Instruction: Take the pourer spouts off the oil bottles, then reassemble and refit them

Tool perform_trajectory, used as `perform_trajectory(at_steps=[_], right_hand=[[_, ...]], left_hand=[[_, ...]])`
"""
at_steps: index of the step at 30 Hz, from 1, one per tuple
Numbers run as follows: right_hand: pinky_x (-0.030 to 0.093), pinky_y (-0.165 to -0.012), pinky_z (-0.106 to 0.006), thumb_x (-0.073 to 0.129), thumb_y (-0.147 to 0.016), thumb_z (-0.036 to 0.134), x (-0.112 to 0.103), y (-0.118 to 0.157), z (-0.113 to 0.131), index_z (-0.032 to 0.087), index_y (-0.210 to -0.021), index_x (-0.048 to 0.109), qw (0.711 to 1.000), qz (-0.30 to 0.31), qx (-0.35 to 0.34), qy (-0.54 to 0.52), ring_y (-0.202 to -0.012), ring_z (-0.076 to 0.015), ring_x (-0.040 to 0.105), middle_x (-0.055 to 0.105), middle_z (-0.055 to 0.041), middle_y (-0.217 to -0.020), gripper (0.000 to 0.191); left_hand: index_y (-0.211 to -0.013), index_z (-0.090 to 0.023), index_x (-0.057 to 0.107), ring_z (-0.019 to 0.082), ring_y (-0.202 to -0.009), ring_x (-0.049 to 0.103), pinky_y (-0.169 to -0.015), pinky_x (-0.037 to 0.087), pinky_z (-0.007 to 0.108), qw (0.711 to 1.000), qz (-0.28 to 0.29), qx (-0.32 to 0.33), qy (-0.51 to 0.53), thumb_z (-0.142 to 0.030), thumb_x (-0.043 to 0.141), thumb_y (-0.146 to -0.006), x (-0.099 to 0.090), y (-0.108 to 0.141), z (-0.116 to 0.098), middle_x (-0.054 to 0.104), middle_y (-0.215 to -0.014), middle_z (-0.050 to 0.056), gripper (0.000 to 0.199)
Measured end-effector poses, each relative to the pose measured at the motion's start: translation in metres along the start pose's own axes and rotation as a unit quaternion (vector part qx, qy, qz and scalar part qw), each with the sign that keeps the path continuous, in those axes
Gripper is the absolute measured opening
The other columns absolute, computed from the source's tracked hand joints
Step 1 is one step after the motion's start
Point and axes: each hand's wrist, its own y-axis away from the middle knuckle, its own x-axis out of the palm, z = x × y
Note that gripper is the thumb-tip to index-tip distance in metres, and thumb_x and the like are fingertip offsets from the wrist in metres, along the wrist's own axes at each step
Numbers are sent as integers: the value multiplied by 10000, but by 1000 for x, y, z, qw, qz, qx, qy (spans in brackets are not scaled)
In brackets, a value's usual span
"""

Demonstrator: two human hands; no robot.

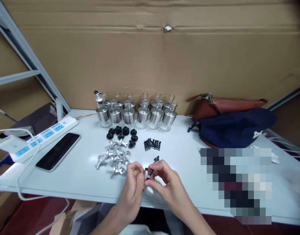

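Near the table's front edge, my left hand [134,187] is closed around a silver pourer spout [147,176] with a black tip. My right hand [166,182] pinches a small black flap lever [151,172] against that spout; whether the two are joined I cannot tell. Just left of my hands lies a heap of silver pourer spouts [114,156]. Behind the heap are several black ribbed stoppers [120,130]. A row of black flap levers [152,144] and a small cluster of black caps [156,159] lie beyond my right hand.
Two rows of glass bottles with steel bands [142,116] stand at the back; the front-left one wears a spout [98,97]. A phone [59,151] and power strip [43,138] lie left. A brown bag [228,106] and navy cloth [235,127] sit right, behind a blurred patch.
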Motion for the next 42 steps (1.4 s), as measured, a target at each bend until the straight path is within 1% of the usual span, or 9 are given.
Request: perform_trajectory(at_steps=[7,12,16,18,23,26,31,39,42], right_hand=[[570,-763,-266,707,-828,268,-5,-10,22,201,-857,662,993,-48,-112,-6,-880,-191,659,679,-65,-912,85],[601,-743,-249,723,-809,231,-5,-17,34,238,-1084,657,990,-70,-122,-5,-824,-171,700,712,-57,-996,284],[608,-733,-220,703,-824,206,-5,-17,38,267,-1081,649,980,-134,-145,-18,-817,-165,722,739,-28,-959,269],[608,-703,-200,688,-836,212,-8,-15,38,271,-1074,653,970,-185,-161,-3,-818,-164,724,742,-26,-944,248],[619,-682,-230,698,-821,275,-21,-4,32,226,-1053,664,947,-281,-147,50,-864,-194,711,725,-80,-1001,239],[621,-675,-239,683,-825,272,-25,2,29,225,-1058,665,937,-301,-158,75,-856,-190,705,719,-82,-1002,238],[613,-678,-229,640,-854,198,-25,9,27,233,-1046,678,931,-283,-206,102,-843,-183,710,718,-69,-1010,199],[577,-759,-339,636,-864,159,-22,18,31,212,-1042,636,889,-392,-230,50,-890,-217,687,682,-72,-984,186],[501,-925,-427,575,-910,136,-20,19,36,228,-1001,667,871,-424,-248,18,-933,-208,652,649,-50,-981,158]], left_hand=[[-989,-249,286,159,-866,479,-774,423,318,979,73,158,-106,-251,280,-994,-15,-22,-36,417,-981,33,8],[-960,-259,249,147,-877,493,-737,431,296,964,66,222,-131,-217,278,-983,-12,-35,-66,403,-1019,35,56],[-1039,-257,273,130,-820,538,-724,462,295,954,76,245,-155,-284,377,-971,-12,-52,-82,418,-1124,61,127],[-1089,-250,305,155,-893,561,-793,471,326,944,15,279,-176,-303,405,-960,-24,-75,-87,428,-1151,73,172],[-1168,-181,305,251,-1188,434,-1013,380,418,839,-344,273,-321,-169,574,-804,-87,-154,-88,384,-1213,131,452],[-1159,-157,392,299,-1181,427,-1046,338,468,827,-343,257,-363,-209,664,-757,-112,-181,-82,428,-1195,138,489],[-1056,-154,533,389,-1182,417,-1007,327,546,812,-320,250,-419,-270,670,-782,-114,-193,-72,491,-1181,173,327],[-1034,-167,440,316,-1121,510,-995,361,508,805,-336,274,-405,-247,576,-857,-109,-192,-77,569,-1120,145,238],[-1111,-206,322,236,-1105,563,-1006,387,447,807,-334,380,-306,-328,479,-938,-97,-177,-95,582,-1133,112,264]])
